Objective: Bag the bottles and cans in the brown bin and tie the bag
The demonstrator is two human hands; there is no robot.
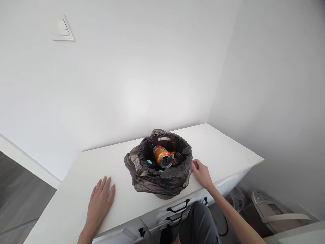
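Observation:
A bin lined with a black plastic bag stands on the white cabinet top. The bag is folded over the rim and hangs loosely down the outside, leaving only a bit of the bin's base showing. Inside lie an orange drink can, a second can partly behind it, and small turquoise pieces. My left hand lies flat on the cabinet top, left of the bin, fingers spread. Close against the bag's right side is my right hand, fingers curled; whether they pinch the plastic is unclear.
A white wall rises behind the cabinet, with a light switch at upper left. Drawers with black handles face my knee. A beige appliance with a handle stands on the floor at right, near some clear plastic.

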